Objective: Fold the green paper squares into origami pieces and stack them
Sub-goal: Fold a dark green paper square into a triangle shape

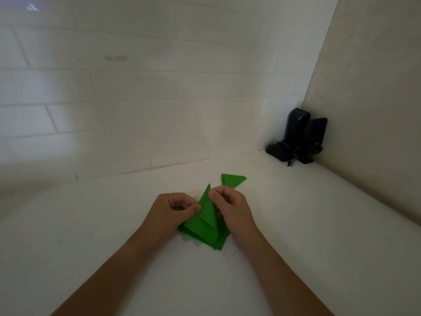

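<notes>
Both hands, left [176,207] and right [227,201], pinch thin, light, easily creased paper [208,215] at its upper edges over surface [114,224].

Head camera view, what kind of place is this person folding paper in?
Probably a home counter or desk tucked into a corner: a plain white worktop, a white tiled wall behind it, and a pair of small black speakers pushed into the corner. It could be a kitchen, but nothing confirms that.
</notes>
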The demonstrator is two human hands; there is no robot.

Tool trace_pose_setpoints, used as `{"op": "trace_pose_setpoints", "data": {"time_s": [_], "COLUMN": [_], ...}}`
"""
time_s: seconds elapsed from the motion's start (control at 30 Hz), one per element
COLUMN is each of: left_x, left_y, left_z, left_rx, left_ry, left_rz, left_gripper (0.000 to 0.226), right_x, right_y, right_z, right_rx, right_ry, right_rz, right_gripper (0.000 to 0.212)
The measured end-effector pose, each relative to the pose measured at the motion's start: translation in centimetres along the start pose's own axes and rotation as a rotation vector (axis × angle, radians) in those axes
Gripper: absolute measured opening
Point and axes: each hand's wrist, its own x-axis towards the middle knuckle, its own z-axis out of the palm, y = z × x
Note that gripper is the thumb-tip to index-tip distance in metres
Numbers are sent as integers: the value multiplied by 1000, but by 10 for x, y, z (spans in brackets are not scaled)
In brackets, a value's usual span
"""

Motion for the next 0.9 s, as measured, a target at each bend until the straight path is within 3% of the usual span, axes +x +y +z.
{"op": "trace_pose_setpoints", "data": {"time_s": [0.9], "left_x": [1], "left_y": [3], "left_z": [-1], "left_rx": [9], "left_ry": [67], "left_rz": [16], "left_gripper": [8], "right_x": [-2], "right_y": [-3], "right_z": [0], "right_rx": [-71], "right_ry": [-4], "right_rz": [-2], "right_gripper": [13]}}
